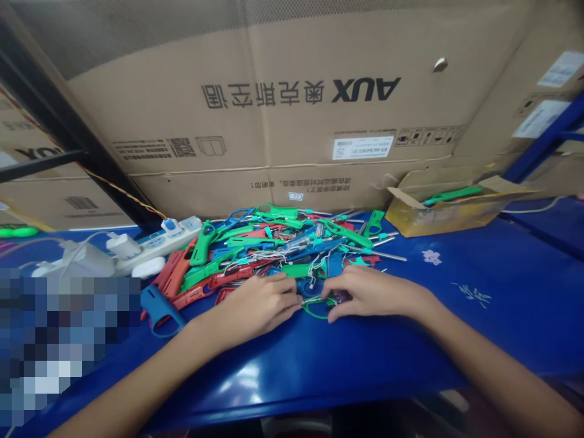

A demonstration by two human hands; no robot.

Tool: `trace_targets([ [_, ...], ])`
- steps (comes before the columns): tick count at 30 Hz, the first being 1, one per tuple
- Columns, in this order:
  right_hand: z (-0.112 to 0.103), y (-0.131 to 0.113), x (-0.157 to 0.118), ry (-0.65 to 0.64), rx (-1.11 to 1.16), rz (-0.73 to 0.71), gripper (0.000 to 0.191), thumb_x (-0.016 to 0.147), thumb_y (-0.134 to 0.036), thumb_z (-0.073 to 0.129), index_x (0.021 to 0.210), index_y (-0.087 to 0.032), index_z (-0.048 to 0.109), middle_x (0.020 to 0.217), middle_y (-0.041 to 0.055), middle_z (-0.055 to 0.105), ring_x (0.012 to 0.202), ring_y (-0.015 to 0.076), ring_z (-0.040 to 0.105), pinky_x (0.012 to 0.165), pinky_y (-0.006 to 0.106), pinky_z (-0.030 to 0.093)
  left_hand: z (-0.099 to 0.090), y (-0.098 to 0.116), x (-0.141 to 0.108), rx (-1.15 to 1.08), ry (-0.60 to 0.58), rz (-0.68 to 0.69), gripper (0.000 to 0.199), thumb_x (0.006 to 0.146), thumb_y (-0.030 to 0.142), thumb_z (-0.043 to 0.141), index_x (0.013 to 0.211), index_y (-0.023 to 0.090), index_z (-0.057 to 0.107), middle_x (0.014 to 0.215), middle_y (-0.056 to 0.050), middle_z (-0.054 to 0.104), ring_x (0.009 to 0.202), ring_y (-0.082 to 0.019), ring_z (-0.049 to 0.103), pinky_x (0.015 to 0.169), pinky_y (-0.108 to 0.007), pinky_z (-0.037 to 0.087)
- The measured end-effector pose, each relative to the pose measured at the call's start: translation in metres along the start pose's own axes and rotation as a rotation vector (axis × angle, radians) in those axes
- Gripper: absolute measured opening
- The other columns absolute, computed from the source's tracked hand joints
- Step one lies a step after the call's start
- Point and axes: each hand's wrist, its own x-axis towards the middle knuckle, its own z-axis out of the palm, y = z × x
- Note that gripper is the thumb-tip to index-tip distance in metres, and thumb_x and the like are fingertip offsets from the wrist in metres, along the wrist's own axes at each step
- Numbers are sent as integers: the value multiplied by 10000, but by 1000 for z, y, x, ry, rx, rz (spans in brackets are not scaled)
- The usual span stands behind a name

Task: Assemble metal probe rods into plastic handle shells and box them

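My left hand (pixel 269 304) and my right hand (pixel 358 293) meet at the near edge of a heap of long-necked gas lighter parts. Between them is a green lighter handle (pixel 316 311), its looped guard turned toward me. The fingers of my left hand close on its left end. My right thumb and fingers are curled around its right side, with a small dark purple piece (pixel 341 296) showing in the grip. Just behind my hands lie a green lighter body (pixel 296 270), thin white wires and a blue looped part. Inner details of the held piece are hidden by my fingers.
The heap of green, red and blue lighter shells (pixel 246 240) with metal tubes spreads behind my hands. A blue shell (pixel 160 310) lies left. A white power strip (pixel 159 243) with plugs stands back left, an open carton (pixel 447 213) back right. Cardboard (pixel 274 134) walls the back.
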Motion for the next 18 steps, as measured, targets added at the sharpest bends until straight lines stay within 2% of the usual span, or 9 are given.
trace_targets([
  [11,0,2,1,2,60,-4,357,835,-538,690,1007,-225,697,762,5,631,743,169,570,636,248,355,6,8,-6,136,14,-32,268,1034,309,430,1095,216,674,1015,-37,636,885,-190,622,728,-322,516],
  [15,1,2,0,-4,62,-6,348,840,-528,689,999,-219,694,749,3,622,728,167,565,635,249,351,7,3,-5,91,10,-40,269,1027,373,459,1131,247,672,992,-23,660,886,-186,640,747,-315,516],
  [18,2,3,0,-2,47,0,328,841,-513,695,1005,-228,688,754,2,622,732,167,560,636,248,347,5,1,-5,32,22,-47,283,1021,388,475,1171,222,649,1000,-30,679,908,-188,655,757,-308,512],
])
